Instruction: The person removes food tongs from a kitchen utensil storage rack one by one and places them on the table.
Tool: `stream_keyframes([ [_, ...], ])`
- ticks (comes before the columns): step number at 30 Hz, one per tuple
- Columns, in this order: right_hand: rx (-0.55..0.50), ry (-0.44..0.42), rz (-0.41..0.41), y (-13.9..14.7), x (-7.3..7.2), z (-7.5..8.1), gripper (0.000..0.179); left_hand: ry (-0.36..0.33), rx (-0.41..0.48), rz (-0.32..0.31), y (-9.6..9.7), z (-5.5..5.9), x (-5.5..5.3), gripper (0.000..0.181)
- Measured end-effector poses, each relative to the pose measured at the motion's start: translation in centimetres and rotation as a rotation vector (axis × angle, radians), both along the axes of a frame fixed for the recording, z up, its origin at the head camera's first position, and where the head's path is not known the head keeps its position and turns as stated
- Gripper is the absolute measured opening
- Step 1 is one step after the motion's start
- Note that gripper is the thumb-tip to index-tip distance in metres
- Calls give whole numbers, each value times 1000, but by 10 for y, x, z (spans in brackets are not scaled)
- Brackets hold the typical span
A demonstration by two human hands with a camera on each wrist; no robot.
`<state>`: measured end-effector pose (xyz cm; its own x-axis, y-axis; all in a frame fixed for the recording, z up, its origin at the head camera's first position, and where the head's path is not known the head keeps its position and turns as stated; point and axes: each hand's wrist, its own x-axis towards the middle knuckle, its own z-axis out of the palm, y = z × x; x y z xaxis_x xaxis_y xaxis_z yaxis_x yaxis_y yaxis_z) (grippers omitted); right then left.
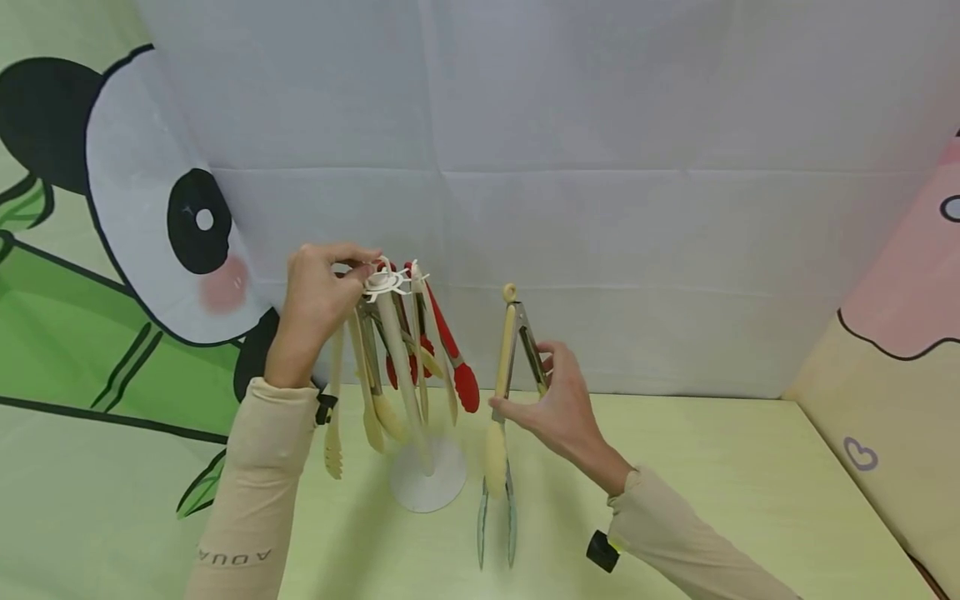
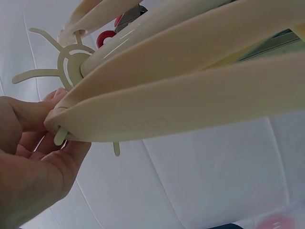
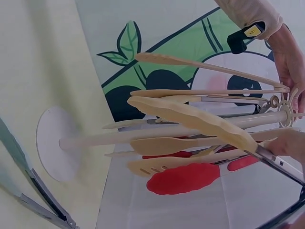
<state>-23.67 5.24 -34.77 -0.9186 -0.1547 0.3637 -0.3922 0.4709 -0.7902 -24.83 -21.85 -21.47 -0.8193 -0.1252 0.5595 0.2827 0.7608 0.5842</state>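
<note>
A cream utensil stand (image 1: 401,358) rises from a round white base (image 1: 435,492). My left hand (image 1: 322,292) pinches its hooked top ring (image 1: 384,282). Right at those fingers hangs the end of one-piece cream tongs (image 2: 157,107), with a hook through its hole; the fingertips are partly hidden behind it. To the right of the stand, my right hand (image 1: 558,400) grips cream-tipped tongs (image 1: 495,458) with steel arms, ring end up. In the right wrist view, the cream tip (image 3: 190,117) crosses in front of the stand.
Several cream utensils and red-tipped tongs (image 1: 467,387) hang around the stand. Another pair of tongs with grey-green tips (image 3: 16,143) lies on the pale table (image 1: 690,492) near the base. A white cloth backdrop (image 1: 600,208) stands behind, with a panda print at left.
</note>
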Motion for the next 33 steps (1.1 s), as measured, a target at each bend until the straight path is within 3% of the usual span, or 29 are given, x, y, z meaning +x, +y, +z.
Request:
stream_keyframes([
  [9, 55, -37, -70, 9, -1, -9, 80, 27, 3, -4, 0, -1, -2, 21],
  [33, 222, -180, -182, 25, -5, -45, 83, -9, 12, -17, 0, 1, 1, 23],
])
